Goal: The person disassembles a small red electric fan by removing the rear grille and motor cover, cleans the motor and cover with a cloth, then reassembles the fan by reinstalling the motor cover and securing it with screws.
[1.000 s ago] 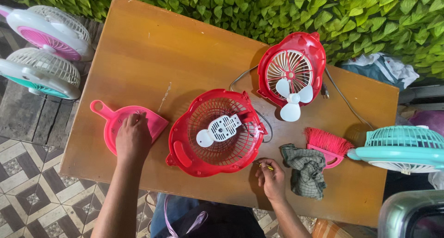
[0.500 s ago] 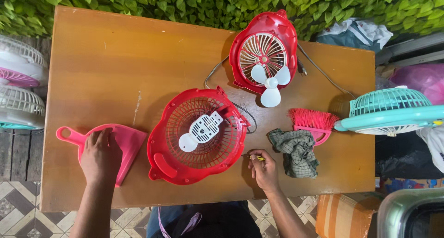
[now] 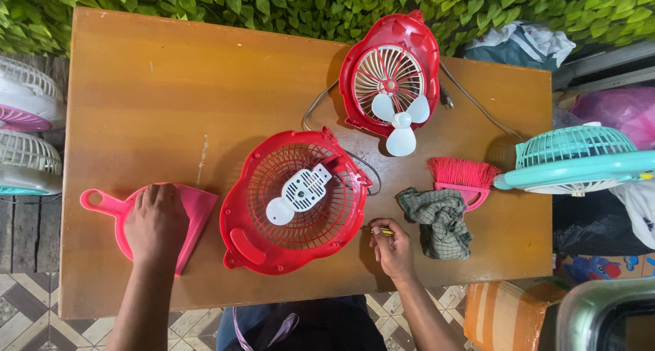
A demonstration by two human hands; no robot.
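Hands unmoved: left hand (image 3: 155, 223) on dustpan (image 3: 194, 218).

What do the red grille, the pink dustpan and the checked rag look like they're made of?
The red fan grille looks like moulded plastic: glossy, with thin even ribs. The pink dustpan under the left hand seems plastic too, smooth and uniformly coloured. The checked rag looks like woven cloth, soft and crumpled. The table looks like varnished wood, or possibly laminate.

Outdoor fan-repair spot: wooden table (image 3: 170, 92) against leafy hedge (image 3: 273, 3); opened red fan housings (image 3: 293, 201) on it, more fans (image 3: 27, 126) beside it.
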